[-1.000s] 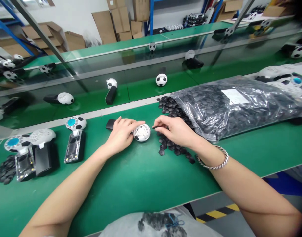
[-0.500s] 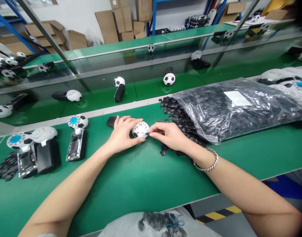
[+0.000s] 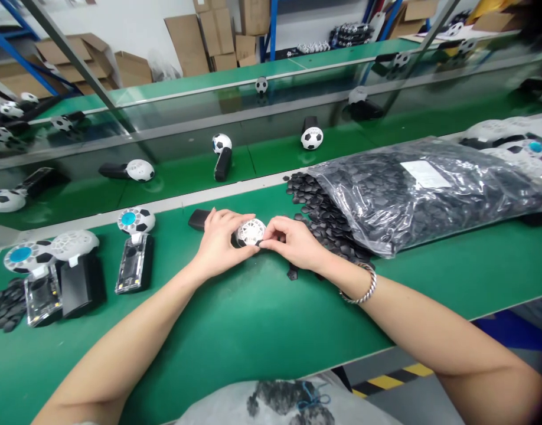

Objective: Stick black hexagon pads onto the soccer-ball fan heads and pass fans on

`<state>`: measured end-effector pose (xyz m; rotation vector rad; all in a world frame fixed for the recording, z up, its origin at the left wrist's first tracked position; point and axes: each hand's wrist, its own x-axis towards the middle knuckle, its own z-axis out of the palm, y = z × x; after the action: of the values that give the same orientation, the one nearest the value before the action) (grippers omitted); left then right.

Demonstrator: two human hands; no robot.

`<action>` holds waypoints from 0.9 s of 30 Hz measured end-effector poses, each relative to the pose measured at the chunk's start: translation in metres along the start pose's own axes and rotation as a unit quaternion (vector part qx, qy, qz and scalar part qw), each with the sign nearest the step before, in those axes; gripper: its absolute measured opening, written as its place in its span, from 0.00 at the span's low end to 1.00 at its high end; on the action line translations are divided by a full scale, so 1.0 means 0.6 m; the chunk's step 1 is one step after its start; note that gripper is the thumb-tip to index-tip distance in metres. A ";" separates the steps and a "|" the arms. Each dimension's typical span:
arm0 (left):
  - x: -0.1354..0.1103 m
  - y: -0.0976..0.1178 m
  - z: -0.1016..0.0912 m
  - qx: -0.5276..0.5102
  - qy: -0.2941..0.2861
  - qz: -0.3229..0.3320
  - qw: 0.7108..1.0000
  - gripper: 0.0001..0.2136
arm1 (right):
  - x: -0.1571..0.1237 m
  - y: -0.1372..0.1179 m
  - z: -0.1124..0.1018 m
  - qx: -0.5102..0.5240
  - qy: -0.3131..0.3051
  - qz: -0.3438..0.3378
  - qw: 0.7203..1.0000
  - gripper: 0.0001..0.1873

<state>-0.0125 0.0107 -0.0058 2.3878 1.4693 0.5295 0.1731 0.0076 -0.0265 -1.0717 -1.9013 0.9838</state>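
My left hand is wrapped around a white soccer-ball-shaped head with an openwork face, keeping it just over the green bench. Its black handle sticks out to the left, behind my fingers. At the ball's lower right rim, my right hand is closed in a pinch on a small black pentagon piece, mostly covered by the fingertips. Right behind that hand lies a heap of similar black pieces, spilling from a clear plastic bag.
At the left stand several ball-headed devices, one with a blue disc and clear-fronted body, beside a small pile of black pieces. Beyond the bench's pale edge, more ball-headed units lie on a lower green conveyor. Cardboard boxes stand farther back.
My right hand has moved slightly left, bringing the black piece against the ball's rim. My left hand keeps its hold. Units on the conveyor have shifted to the right.
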 end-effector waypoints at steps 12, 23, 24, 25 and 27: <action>-0.002 -0.002 0.000 -0.006 -0.025 0.046 0.999 0.29 | 0.029 0.037 -0.097 -0.238 0.091 0.057 0.965 0.05; -0.008 0.007 0.006 -0.135 -0.056 0.086 0.986 0.23 | 0.028 0.024 -0.059 -0.492 -0.077 -0.016 0.867 0.11; -0.008 0.005 0.004 -0.146 -0.069 0.095 0.982 0.22 | 0.027 0.023 -0.061 -0.484 -0.067 -0.015 0.873 0.12; -0.009 0.003 0.001 -0.157 -0.082 0.100 0.979 0.22 | 0.025 0.021 -0.063 -0.459 -0.054 -0.010 0.887 0.12; -0.009 -0.001 -0.003 -0.172 -0.096 0.096 0.976 0.22 | 0.020 0.017 -0.069 -0.363 -0.033 0.008 0.931 0.10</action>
<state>-0.0157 0.0059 -0.0054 2.2416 0.9808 0.5288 0.2074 0.0326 -0.0143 -1.4668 -2.3866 0.2996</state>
